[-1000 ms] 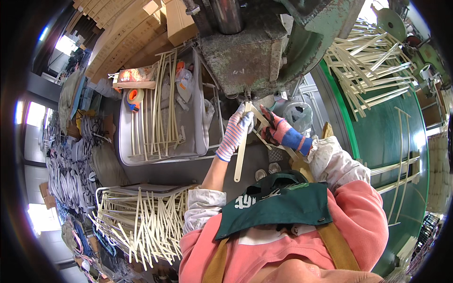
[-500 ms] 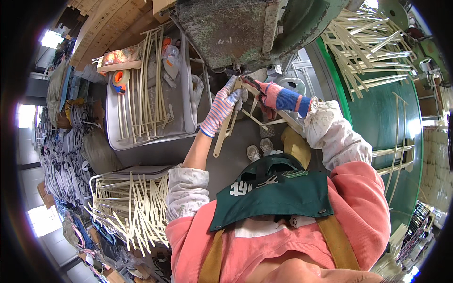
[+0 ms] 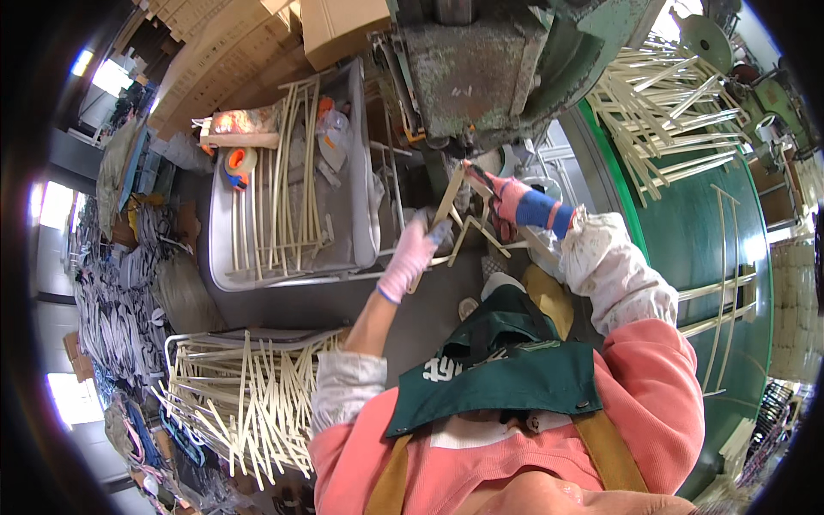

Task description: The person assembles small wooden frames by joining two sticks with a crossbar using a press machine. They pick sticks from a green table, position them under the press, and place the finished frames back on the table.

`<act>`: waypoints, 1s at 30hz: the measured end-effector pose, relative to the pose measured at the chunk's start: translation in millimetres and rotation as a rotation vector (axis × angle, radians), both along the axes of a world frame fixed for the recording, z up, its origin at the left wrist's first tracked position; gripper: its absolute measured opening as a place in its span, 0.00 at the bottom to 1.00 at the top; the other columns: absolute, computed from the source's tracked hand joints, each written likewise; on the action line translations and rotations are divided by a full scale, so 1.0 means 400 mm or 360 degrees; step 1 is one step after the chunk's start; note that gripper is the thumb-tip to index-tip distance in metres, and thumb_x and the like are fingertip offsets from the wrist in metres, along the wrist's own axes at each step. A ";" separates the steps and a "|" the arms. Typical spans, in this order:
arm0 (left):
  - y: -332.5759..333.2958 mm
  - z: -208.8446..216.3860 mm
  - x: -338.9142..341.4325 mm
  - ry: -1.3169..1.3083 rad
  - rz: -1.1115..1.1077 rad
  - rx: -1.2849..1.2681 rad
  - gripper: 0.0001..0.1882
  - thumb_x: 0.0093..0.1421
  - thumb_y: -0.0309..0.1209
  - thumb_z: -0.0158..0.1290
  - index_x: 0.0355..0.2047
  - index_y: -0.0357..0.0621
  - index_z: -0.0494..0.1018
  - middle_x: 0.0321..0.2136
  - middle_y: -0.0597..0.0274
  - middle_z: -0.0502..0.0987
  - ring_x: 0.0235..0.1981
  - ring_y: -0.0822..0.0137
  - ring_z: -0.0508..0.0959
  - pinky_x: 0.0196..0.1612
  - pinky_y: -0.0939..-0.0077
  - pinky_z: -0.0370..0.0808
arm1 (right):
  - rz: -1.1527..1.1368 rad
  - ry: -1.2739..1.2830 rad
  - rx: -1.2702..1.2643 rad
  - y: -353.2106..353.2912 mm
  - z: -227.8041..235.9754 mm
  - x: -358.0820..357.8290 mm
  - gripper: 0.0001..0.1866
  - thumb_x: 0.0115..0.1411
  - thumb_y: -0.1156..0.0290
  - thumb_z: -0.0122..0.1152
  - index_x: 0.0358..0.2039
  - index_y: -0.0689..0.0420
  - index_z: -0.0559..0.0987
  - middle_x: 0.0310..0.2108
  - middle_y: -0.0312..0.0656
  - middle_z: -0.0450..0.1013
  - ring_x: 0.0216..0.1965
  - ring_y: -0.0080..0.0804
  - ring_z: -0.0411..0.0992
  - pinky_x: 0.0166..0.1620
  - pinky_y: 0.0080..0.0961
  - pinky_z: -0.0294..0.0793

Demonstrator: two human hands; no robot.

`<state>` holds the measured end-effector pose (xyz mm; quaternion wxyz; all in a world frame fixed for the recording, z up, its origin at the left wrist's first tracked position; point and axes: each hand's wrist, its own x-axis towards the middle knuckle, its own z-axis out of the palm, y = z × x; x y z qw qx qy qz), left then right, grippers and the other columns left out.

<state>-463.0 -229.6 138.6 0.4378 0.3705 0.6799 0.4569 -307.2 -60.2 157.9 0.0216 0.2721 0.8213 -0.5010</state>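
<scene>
My right hand [image 3: 513,204], in a pink and blue work glove, is closed on the upper end of a pair of flat cream strips joined at an angle, right below the head of a green press [image 3: 468,77]. One cream strip [image 3: 448,199] slants down to the left from there; the other runs under my right hand toward the lower right. Lower on the left strip, my left hand [image 3: 412,257], in a striped glove and slightly blurred, is closed around it. Thinner cream strips [image 3: 468,230] hang bent below the joint.
On my left stands a grey tray [image 3: 225,257] with long strips, a tape roll [image 3: 239,161] and plastic bags. Nearer, a white-framed rack [image 3: 176,336] holds many loose strips. A green table [image 3: 678,223] with heaped strips is on my right. Cardboard boxes [image 3: 343,30] are stacked behind.
My left hand has moved down along the strip, away from the press, while my right hand stays at the joined end. The whole view has shifted a little.
</scene>
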 end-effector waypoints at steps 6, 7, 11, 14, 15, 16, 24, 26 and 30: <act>-0.065 0.029 -0.043 -0.0845 -0.0024 -0.0008 0.14 0.61 0.38 0.50 0.30 0.38 0.74 0.14 0.67 0.70 0.10 0.77 0.66 0.14 0.84 0.62 | -0.0473 -0.0119 -0.0330 -0.023 -0.035 0.098 0.11 0.60 0.70 0.49 0.42 0.57 0.75 0.14 0.36 0.71 0.11 0.19 0.66 0.14 0.20 0.62; -0.063 0.037 -0.052 -0.0846 -0.0034 -0.0054 0.14 0.61 0.38 0.50 0.29 0.39 0.74 0.13 0.69 0.69 0.09 0.78 0.64 0.13 0.85 0.60 | -0.0428 0.0117 -0.0346 -0.020 -0.044 0.108 0.09 0.60 0.70 0.49 0.37 0.58 0.75 0.13 0.35 0.71 0.11 0.19 0.66 0.15 0.19 0.63; -0.050 0.073 -0.074 -0.0663 -0.0057 -0.0123 0.14 0.61 0.38 0.50 0.26 0.40 0.72 0.12 0.71 0.65 0.08 0.82 0.58 0.10 0.87 0.52 | -0.0388 0.0204 -0.0304 0.015 -0.049 0.136 0.07 0.58 0.72 0.50 0.30 0.59 0.77 0.12 0.33 0.70 0.11 0.18 0.65 0.16 0.18 0.63; -0.048 0.083 -0.082 -0.0677 -0.0084 -0.0171 0.13 0.62 0.37 0.50 0.26 0.40 0.71 0.12 0.71 0.65 0.08 0.82 0.58 0.10 0.88 0.52 | -0.0367 0.0121 -0.0295 0.035 -0.034 0.133 0.08 0.59 0.71 0.51 0.30 0.59 0.77 0.12 0.34 0.71 0.12 0.18 0.65 0.16 0.17 0.62; -0.049 0.085 -0.085 -0.0661 -0.0092 -0.0165 0.13 0.62 0.37 0.50 0.26 0.40 0.71 0.12 0.71 0.65 0.09 0.82 0.58 0.10 0.87 0.52 | -0.0366 0.0089 -0.0304 0.038 -0.027 0.131 0.08 0.59 0.70 0.51 0.30 0.59 0.77 0.12 0.34 0.71 0.12 0.18 0.65 0.17 0.17 0.62; -0.045 0.085 -0.086 -0.0644 -0.0102 -0.0154 0.13 0.62 0.36 0.50 0.26 0.40 0.71 0.12 0.71 0.65 0.09 0.82 0.58 0.10 0.87 0.52 | -0.0328 0.0092 -0.0358 0.037 -0.022 0.130 0.08 0.59 0.70 0.52 0.30 0.59 0.77 0.12 0.34 0.71 0.12 0.18 0.65 0.17 0.17 0.62; -0.039 0.125 -0.110 -0.0822 -0.0184 -0.0235 0.13 0.62 0.34 0.49 0.25 0.38 0.72 0.12 0.69 0.67 0.09 0.80 0.61 0.10 0.87 0.54 | -0.0331 0.0166 -0.0620 0.033 -0.002 0.132 0.08 0.60 0.68 0.53 0.28 0.58 0.76 0.15 0.33 0.71 0.14 0.15 0.67 0.16 0.14 0.61; -0.040 0.133 -0.114 -0.0820 -0.0235 -0.0228 0.12 0.62 0.34 0.48 0.28 0.38 0.71 0.14 0.68 0.68 0.10 0.79 0.62 0.11 0.86 0.57 | -0.0356 0.0134 -0.0564 0.043 0.015 0.136 0.08 0.60 0.70 0.51 0.29 0.58 0.76 0.13 0.34 0.71 0.13 0.17 0.67 0.16 0.15 0.62; -0.025 0.112 -0.094 -0.0079 -0.0236 0.0081 0.10 0.59 0.33 0.54 0.33 0.38 0.71 0.19 0.66 0.72 0.17 0.76 0.70 0.20 0.82 0.67 | -0.0365 0.0123 -0.0718 0.008 0.063 0.136 0.09 0.60 0.68 0.52 0.28 0.59 0.74 0.15 0.35 0.71 0.14 0.19 0.69 0.15 0.16 0.63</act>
